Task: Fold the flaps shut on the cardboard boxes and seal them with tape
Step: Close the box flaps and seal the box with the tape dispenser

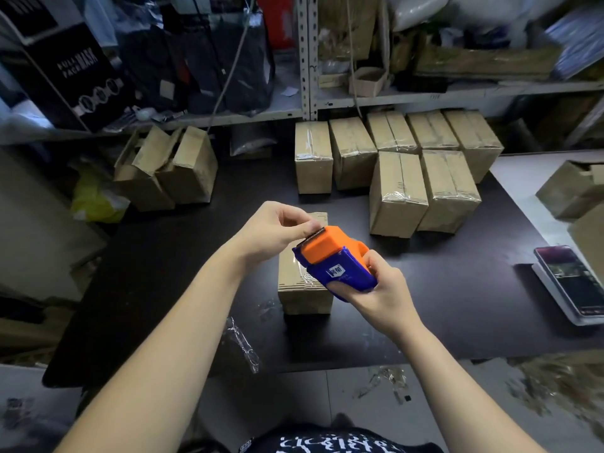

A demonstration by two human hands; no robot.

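The right hand [379, 291] grasps the blue-and-orange tape dispenser [338, 261], the left hand [273, 232] pinches its toothed far edge, both above a cardboard box [302, 294] standing near-middle on the black table [464, 299], sealed boxes [398, 191] grouped farther right.

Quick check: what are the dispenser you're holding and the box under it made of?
The tape dispenser looks like moulded plastic, smooth orange and blue; its toothed blade may be metal. The box is matte brown cardboard with glossy clear tape across it.
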